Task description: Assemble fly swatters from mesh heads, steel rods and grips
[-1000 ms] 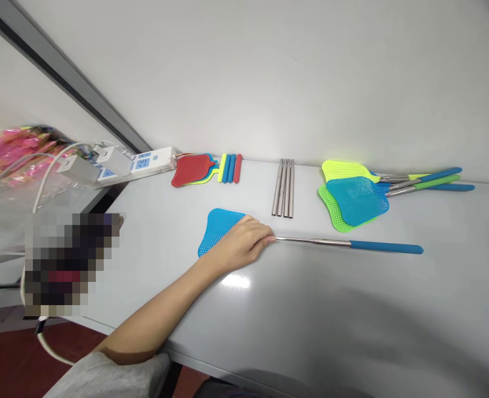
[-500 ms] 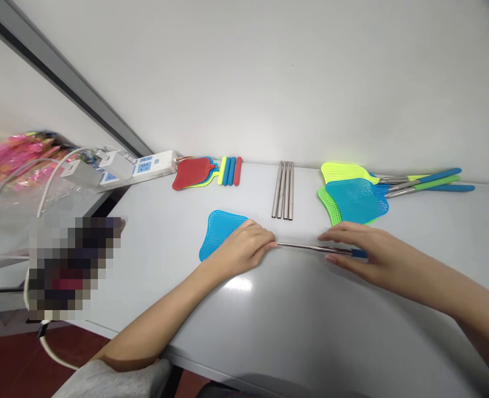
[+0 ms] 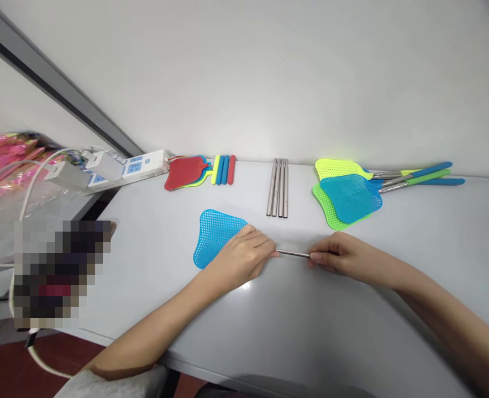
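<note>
A blue fly swatter [image 3: 216,235] lies between my two hands, its mesh head to the left and its thin metal rod running right. My left hand [image 3: 246,254] is closed round the neck, where the head meets the rod, and hides that joint. My right hand [image 3: 339,254] pinches the rod further right between thumb and fingers. A short bare stretch of rod shows between the hands. The blue handle end is covered by my right hand.
At the back lie several steel rods [image 3: 277,188], several coloured handle grips [image 3: 224,169] and stacked swatter heads [image 3: 185,172]. Assembled fly swatters [image 3: 352,196] are piled at back right. A power strip [image 3: 145,166] with chargers and cables sits at the left, near bagged pink items [image 3: 12,160].
My right hand has closed from a loose, open pose onto the rod and shifted slightly left. The left hand keeps its hold. The whole view has shifted a little.
</note>
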Demonstrator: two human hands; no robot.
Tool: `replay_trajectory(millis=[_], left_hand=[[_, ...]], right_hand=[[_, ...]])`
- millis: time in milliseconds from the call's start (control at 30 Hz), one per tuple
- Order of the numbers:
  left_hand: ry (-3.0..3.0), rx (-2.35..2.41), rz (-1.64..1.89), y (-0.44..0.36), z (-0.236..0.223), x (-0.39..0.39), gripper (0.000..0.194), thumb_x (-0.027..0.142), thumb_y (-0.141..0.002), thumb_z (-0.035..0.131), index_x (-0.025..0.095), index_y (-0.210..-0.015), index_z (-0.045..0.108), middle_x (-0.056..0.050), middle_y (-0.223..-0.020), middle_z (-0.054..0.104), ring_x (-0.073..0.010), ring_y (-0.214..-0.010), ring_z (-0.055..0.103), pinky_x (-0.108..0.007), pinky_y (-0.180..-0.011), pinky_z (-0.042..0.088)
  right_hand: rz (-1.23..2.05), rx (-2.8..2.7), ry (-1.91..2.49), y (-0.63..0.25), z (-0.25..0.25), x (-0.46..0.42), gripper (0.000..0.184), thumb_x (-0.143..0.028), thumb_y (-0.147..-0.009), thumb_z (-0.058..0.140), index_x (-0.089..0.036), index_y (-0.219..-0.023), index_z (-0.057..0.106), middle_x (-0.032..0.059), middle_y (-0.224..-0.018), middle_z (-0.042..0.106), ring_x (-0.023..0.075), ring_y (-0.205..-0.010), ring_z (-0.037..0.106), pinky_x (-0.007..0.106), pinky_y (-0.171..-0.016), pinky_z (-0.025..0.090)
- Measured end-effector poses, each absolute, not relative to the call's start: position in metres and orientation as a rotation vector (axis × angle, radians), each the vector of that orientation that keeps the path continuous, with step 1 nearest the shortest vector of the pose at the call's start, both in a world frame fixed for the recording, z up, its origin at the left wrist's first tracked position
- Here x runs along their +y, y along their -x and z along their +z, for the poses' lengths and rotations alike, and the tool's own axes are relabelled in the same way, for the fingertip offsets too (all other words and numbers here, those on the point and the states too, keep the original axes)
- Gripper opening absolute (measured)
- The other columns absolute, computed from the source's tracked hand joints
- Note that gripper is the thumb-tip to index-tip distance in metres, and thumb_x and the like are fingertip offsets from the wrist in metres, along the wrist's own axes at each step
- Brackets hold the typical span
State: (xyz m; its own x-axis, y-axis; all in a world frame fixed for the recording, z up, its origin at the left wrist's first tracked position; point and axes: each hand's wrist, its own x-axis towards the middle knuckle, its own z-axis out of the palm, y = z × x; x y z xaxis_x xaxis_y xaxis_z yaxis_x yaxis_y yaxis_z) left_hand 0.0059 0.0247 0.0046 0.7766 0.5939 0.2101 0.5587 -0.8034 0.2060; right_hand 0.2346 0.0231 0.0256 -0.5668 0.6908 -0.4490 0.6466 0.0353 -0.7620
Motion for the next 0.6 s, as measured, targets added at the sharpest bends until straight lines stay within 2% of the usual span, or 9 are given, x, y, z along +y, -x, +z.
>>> replay_trajectory(millis=[100, 433, 600], left_hand=[[-2.890, 0.911, 0.432, -0.0080, 0.0041, 0.0229, 0.032, 0.023, -0.091, 0.034, 0.015, -0.066, 0.052, 0.001, -0.058, 0.046, -0.0122, -0.057, 0.040, -0.027, -0.064, 0.034], [-2.917, 0.874, 0.456, -0.0127, 0.0027, 0.0192, 0.031, 0.021, -0.090, 0.036, 0.015, -0.064, 0.051, 0.001, -0.057, 0.046, -0.0119, -0.056, 0.039, -0.027, -0.063, 0.033], [-2.907, 0.907, 0.447, -0.0157, 0.0069, 0.0199, 0.032, 0.021, -0.090, 0.034, 0.015, -0.064, 0.052, 0.001, -0.056, 0.046, -0.0121, -0.055, 0.039, -0.028, -0.063, 0.033]], right_hand=[[1.693, -2.164, 1.450, -0.2342, 0.0240, 0.0238, 0.027, -0.032, -0.081, 0.044, -0.014, -0.069, 0.059, -0.0044, -0.052, 0.035, 0.0083, -0.048, 0.031, 0.021, -0.044, 0.025], [2.110, -1.727, 1.576, -0.2277, 0.0211, 0.0220, 0.027, -0.032, -0.079, 0.047, -0.012, -0.064, 0.056, -0.0059, -0.047, 0.033, 0.0054, -0.041, 0.026, 0.020, -0.039, 0.019], [2.159, -1.687, 1.566, -0.2319, 0.0244, 0.0231, 0.029, -0.038, -0.080, 0.048, -0.012, -0.070, 0.059, -0.0060, -0.049, 0.033, 0.0050, -0.042, 0.026, 0.019, -0.039, 0.020]])
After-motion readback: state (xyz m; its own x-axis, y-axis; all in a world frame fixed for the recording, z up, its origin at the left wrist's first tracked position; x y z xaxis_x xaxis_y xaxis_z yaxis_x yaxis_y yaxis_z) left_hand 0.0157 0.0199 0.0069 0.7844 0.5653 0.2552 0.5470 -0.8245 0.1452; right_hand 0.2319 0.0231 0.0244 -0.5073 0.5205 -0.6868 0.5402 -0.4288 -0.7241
